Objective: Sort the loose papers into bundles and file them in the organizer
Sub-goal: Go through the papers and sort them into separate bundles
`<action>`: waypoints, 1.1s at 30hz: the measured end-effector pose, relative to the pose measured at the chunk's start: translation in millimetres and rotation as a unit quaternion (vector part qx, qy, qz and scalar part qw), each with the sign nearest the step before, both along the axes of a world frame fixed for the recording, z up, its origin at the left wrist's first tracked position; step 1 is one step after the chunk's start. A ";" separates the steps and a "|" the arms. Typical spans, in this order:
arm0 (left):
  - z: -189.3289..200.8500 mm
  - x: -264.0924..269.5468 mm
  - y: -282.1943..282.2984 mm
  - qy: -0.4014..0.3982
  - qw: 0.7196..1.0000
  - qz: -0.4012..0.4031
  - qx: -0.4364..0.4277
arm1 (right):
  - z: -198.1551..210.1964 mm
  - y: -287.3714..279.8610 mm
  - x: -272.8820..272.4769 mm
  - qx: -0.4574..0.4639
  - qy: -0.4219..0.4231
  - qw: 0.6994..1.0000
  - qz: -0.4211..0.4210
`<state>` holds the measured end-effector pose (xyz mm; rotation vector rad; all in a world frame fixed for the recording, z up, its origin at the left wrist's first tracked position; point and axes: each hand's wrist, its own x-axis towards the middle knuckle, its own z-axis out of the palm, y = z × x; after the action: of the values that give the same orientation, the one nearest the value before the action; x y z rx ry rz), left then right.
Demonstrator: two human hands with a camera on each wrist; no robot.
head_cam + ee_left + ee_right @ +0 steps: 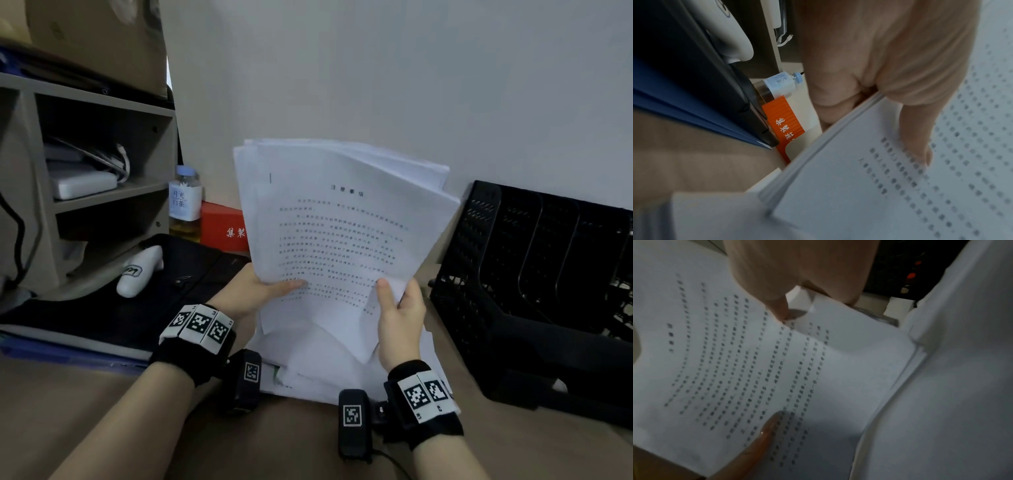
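We see the left hand point(246, 294) and right hand point(400, 318) both pinching the bottom edge of a fanned stack of papers point(342, 222), thumbs on the printed top sheet. It is held upright above the desk point(102, 411), left of the black organizer point(534, 260).

Brown wooden desk top point(85, 421) carries everything. Far right on it: black plastic mesh file organizer point(534, 260) with upright dividers, against the wall. Centre: loose white paper sheets point(329, 373) lying flat. Left: black flat bag or case point(144, 294) on top of blue folders point(61, 349) (stack edge also shows in left wrist view), white plastic device point(138, 270) lying on the bag. Back left: beige wooden shelf unit point(102, 192). Beside it a clear tea bottle with pale blue cap point(185, 205), then an orange-red cardboard box point(224, 226) touching the wall.
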<state>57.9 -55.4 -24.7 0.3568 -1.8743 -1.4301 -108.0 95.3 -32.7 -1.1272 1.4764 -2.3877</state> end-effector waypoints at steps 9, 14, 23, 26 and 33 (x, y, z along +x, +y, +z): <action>-8.7 -4.7 -7.7 -0.123 0.991 -0.036 0.033 | -16.7 -6.2 -9.5 0.112 -0.077 0.988 0.075; -22.3 -3.8 -13.7 -0.177 0.979 -0.083 0.052 | -21.5 -6.7 -10.4 0.154 -0.094 0.980 0.082; 2.9 2.0 3.3 -0.089 0.994 0.007 0.065 | -12.4 -6.7 -5.0 0.165 -0.076 0.981 0.075; 4.2 9.0 -0.4 -0.116 0.991 0.031 0.064 | -8.6 -6.5 -5.0 0.195 -0.075 0.974 0.086; 6.0 21.5 -11.6 -0.137 0.985 0.080 0.071 | -7.5 -1.4 -31.7 0.280 -0.085 0.956 -0.021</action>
<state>79.4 -66.9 -18.7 0.7908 -1.9115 -1.4660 -139.7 93.9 -40.2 -0.7391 1.9435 -1.8302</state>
